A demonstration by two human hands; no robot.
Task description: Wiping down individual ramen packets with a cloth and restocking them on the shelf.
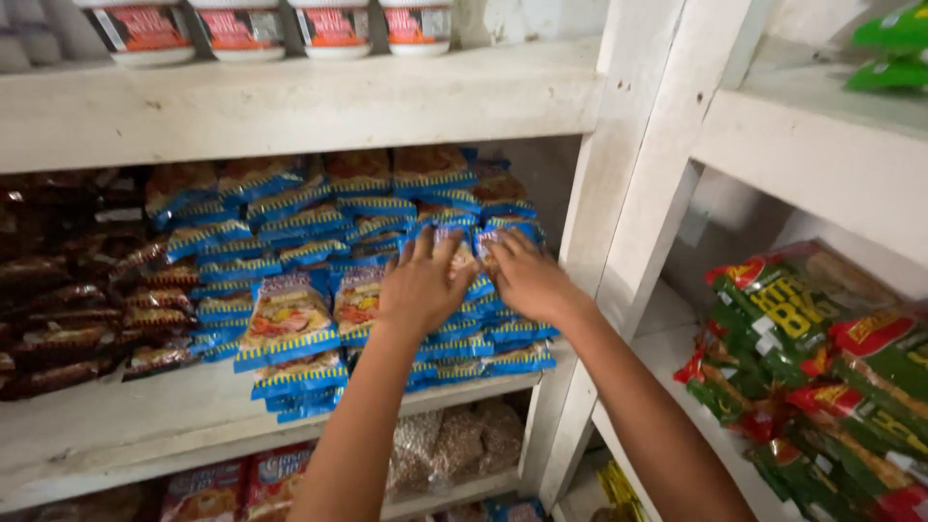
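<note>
Brown crinkly plastic snack packets (68,309) flank blue-and-yellow foil noodle packets (290,319) stacked on the white wooden shelf (116,425). Left hand (422,285) and right hand (527,275), fingers spread flat, press the right-hand stack; the packets look light, slippery and crushable, best gripped by their edges.

Hands: two, the left hand (419,286) and the right hand (525,277), both laid flat on the blue packets (290,319). The blue packets stand in several stacks; the exact number cannot be told. Tubs (240,31) on the top shelf (290,106): four. Dark brown packets (68,290) at the left: one heap, uncounted. Green and red packets (822,358) at the right: one heap, uncounted.
</note>
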